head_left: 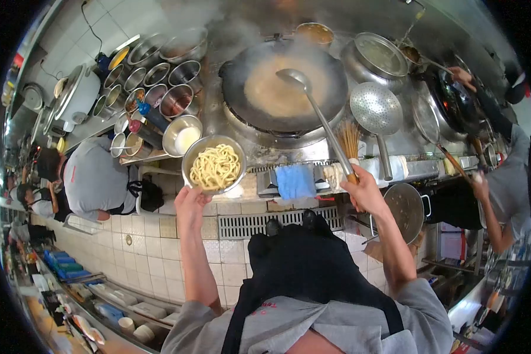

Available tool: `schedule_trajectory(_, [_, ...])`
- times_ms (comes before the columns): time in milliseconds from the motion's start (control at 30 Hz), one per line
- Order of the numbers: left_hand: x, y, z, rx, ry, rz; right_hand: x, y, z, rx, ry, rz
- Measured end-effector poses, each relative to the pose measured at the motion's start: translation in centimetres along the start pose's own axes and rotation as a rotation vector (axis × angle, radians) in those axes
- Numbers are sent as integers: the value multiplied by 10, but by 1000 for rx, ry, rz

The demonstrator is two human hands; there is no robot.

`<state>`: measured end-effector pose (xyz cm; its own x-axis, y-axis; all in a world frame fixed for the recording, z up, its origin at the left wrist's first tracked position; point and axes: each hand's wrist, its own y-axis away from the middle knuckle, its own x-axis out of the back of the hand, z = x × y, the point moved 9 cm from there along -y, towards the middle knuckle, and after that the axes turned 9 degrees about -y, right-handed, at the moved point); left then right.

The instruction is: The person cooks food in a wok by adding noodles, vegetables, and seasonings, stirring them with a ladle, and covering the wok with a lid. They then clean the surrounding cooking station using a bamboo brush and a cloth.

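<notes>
My left hand grips the rim of a metal bowl filled with thick pale noodles. The bowl is level and sits left of the wok, near the counter's front edge. Around the wooden handle end of a long ladle, my right hand is closed. The ladle's head rests in or just over the steaming brownish liquid inside a large black wok. Steam blurs the wok's far side.
A perforated skimmer and a bamboo brush lie right of the wok. Several metal pots crowd the left counter. A blue cloth hangs in front. Co-workers stand left, and another person works at right. A large pot stands low right.
</notes>
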<state>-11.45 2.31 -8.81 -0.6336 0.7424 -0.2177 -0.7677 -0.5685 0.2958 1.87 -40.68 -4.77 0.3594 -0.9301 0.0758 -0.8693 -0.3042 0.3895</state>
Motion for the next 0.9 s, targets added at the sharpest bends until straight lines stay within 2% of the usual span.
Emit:
schedule_trajectory(167, [-82,-45,34,-145,-143,-43,6,55,-10,-52,-332,-122])
schedule_trajectory(300, [-165,-85,72,-396,-594,28,-3,85,-10,-126,-535,-256])
schedule_trajectory(367, [-226,-96,80,-600,-845,8,-27,81,-17,-181,-592,-355])
schedule_trajectory(433, [-295,-102,86,-1040,-1312,41,-52,71,-20,-269,-790,-371])
schedule_trajectory(467, [-303,-124,80,-827,-1247,-31,-55,64,-22,-309,-898,-375])
schedule_trajectory(533, [-312,-161,65,-404,-1097,-152,-48,52,-24,-420,-1355,-488])
schedule_trajectory(567, [-318,-175,65,-420,-1156,-120,-44,48,-25,-479,-1584,-543])
schedule_trajectory(667, [-324,-198,60,-490,-1330,-24,-39,19,-16,-419,-1435,-418])
schedule_trajectory(700, [-332,-189,67,-532,-1390,-4,-29,8,-17,-335,-1157,-255])
schedule_trajectory(833, [-344,-177,79,-672,-1441,22,20,-53,10,-74,-484,-131])
schedule_trajectory(900, [-341,-173,80,-627,-1408,55,31,-67,9,101,-162,-17])
